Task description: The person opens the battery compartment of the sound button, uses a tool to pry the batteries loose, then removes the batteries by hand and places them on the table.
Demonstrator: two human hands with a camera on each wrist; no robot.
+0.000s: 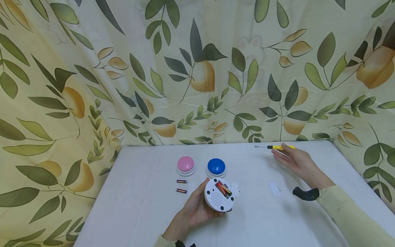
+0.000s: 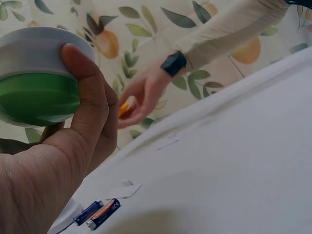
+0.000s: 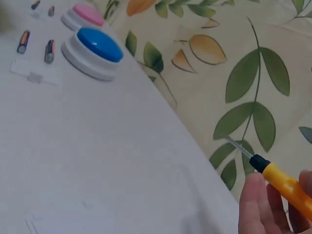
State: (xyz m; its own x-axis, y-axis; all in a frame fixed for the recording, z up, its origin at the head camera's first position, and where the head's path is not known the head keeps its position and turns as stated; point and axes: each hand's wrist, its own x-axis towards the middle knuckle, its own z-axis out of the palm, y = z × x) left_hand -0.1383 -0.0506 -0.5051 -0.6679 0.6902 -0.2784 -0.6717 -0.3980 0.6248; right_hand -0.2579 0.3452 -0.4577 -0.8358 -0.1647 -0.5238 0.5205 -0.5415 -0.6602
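My left hand (image 1: 197, 209) grips a white round push-button unit (image 1: 216, 200), its underside with speaker holes and dark feet facing up. Two batteries (image 1: 223, 190) lie in its uncovered compartment. The unit's green dome (image 2: 39, 97) points downward in the left wrist view. Over the table's far right part, my right hand (image 1: 294, 161) holds a screwdriver (image 1: 279, 147) by its yellow handle, the thin metal shaft pointing left. In the right wrist view the screwdriver (image 3: 285, 185) sits between thumb and fingers.
A pink button (image 1: 186, 164) and a blue button (image 1: 216, 166) stand on the white table (image 1: 139, 206). Two loose batteries (image 1: 181, 186) lie before the pink one, two more batteries (image 3: 36, 46) near the blue. White covers (image 1: 274, 189) lie flat; patterned cloth (image 1: 197, 85) hangs behind.
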